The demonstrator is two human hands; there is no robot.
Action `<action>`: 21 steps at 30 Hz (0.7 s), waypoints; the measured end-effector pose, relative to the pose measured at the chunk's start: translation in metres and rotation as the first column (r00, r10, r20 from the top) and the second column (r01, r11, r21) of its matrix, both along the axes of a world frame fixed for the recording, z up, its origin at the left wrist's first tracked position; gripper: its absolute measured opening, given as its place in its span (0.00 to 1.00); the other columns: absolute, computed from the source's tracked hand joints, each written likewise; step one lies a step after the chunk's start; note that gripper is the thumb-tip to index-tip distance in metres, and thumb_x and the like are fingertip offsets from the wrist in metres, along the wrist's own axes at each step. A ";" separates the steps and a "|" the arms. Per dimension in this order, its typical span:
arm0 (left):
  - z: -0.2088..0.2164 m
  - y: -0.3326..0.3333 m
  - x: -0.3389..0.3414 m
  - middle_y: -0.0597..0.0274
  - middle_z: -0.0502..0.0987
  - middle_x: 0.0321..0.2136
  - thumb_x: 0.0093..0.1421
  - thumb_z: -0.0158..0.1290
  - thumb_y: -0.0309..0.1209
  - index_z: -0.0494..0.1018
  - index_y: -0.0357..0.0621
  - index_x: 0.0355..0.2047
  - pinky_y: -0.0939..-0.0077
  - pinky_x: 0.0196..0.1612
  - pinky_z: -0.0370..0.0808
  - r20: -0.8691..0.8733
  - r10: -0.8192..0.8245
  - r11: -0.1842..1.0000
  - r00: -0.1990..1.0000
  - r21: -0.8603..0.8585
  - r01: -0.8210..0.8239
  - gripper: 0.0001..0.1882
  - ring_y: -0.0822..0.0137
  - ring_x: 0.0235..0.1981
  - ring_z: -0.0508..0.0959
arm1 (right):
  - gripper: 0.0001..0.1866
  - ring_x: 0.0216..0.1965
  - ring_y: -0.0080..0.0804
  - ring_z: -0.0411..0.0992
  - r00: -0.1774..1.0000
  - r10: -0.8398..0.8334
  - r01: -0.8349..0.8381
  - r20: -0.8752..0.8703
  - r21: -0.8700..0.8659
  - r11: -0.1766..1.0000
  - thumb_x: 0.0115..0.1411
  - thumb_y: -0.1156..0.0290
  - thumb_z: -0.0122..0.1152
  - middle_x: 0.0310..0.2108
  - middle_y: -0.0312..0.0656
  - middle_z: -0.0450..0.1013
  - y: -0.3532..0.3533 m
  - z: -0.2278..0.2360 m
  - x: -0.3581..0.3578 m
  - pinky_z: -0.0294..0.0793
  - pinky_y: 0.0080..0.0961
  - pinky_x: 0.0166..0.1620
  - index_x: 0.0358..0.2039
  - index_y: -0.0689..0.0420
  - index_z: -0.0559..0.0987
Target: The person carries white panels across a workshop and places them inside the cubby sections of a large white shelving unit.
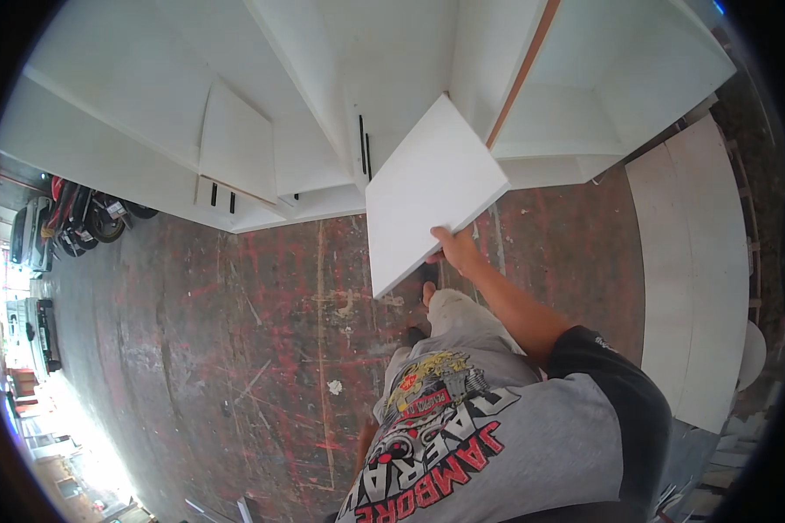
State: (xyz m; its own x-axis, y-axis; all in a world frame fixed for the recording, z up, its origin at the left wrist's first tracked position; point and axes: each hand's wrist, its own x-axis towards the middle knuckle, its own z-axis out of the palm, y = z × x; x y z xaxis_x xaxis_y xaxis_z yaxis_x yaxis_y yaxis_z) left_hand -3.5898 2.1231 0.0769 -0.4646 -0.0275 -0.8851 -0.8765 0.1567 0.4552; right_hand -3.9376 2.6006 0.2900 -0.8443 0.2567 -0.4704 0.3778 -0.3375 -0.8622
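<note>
My right hand (pixel 456 247) grips the near edge of a white rectangular panel (pixel 430 186), with the thumb on its upper face and the fingers underneath. The panel is tilted, and its far corner reaches into the open white cabinet (pixel 392 52) in front of me; whether it touches there I cannot tell. Below the panel one of my feet shows in part. Only a bit of my left arm appears beside my shirt, and the left hand is out of sight.
Another white board (pixel 238 139) leans inside the cabinet at the left. Dark drawer runners (pixel 364 148) sit on a cabinet wall. A long pale board (pixel 691 261) lies at the right. Motorcycles (pixel 87 218) stand at the far left on the stained floor (pixel 235 349).
</note>
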 end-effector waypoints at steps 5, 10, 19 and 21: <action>0.056 -0.001 0.006 0.54 0.78 0.40 0.63 0.49 0.34 0.62 0.40 0.56 0.71 0.45 0.74 0.086 0.030 0.987 0.996 -0.162 -0.016 0.23 0.63 0.44 0.78 | 0.20 0.30 0.36 0.77 0.979 -0.096 0.104 -0.179 0.035 0.994 0.61 0.70 0.53 0.39 0.52 0.73 0.026 -0.028 -0.085 0.83 0.27 0.25 0.48 0.73 0.67; 0.093 0.029 -0.045 0.53 0.79 0.39 0.62 0.50 0.34 0.61 0.40 0.58 0.70 0.46 0.74 0.103 0.169 0.968 0.980 -0.202 -0.146 0.25 0.62 0.45 0.78 | 0.17 0.28 0.35 0.77 0.954 -0.208 0.213 -0.214 0.000 0.977 0.63 0.68 0.53 0.36 0.49 0.74 0.055 -0.083 -0.165 0.82 0.26 0.26 0.43 0.72 0.71; 0.164 0.190 -0.270 0.53 0.78 0.42 0.63 0.50 0.30 0.58 0.35 0.61 0.70 0.52 0.71 -0.189 -0.426 0.854 0.885 -0.405 0.325 0.27 0.60 0.46 0.77 | 0.14 0.28 0.32 0.77 0.961 -0.226 0.213 -0.161 -0.099 0.972 0.64 0.68 0.52 0.33 0.46 0.75 0.086 -0.177 -0.267 0.81 0.28 0.29 0.40 0.69 0.73; 0.159 0.214 -0.311 0.54 0.77 0.44 0.63 0.49 0.29 0.59 0.34 0.60 0.70 0.53 0.70 -0.153 -0.419 0.865 0.895 -0.368 0.342 0.26 0.61 0.47 0.76 | 0.14 0.28 0.32 0.77 0.959 -0.229 0.216 -0.169 -0.093 0.972 0.64 0.68 0.52 0.33 0.46 0.75 0.087 -0.180 -0.274 0.81 0.27 0.29 0.40 0.68 0.73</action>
State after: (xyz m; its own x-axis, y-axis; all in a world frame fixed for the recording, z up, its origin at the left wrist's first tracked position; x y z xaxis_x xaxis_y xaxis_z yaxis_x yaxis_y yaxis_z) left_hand -3.9012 2.3366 0.2363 -0.6790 -0.0742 -0.7304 -0.6003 0.6289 0.4941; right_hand -4.2120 2.6876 0.1103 -0.8410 0.4184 -0.3431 0.1294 -0.4602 -0.8783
